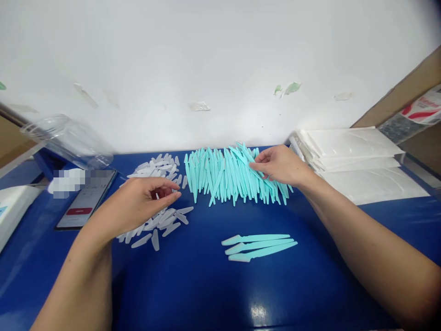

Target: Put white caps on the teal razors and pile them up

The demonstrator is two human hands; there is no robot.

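Observation:
My right hand [280, 166] is at the right part of a pile of teal eyebrow razors [220, 177], its thumb and fingertips closed on a razor there. My left hand [146, 202] hovers over a heap of small translucent white caps [165, 220]. Its fingers are curled, with a small gap between thumb and forefinger, and I see nothing held between them. Nearer to me, three teal razors [260, 247] lie side by side on the blue table [193, 289], whitish caps over their left ends.
Left of the caps lie a phone [81, 204] and a clear plastic jar [69, 140] on its side. A white device [15, 209] stands at the left edge. White padded envelopes [358, 151] are stacked at the right, near a cardboard box [399, 92]. A white wall [220, 69] rises behind.

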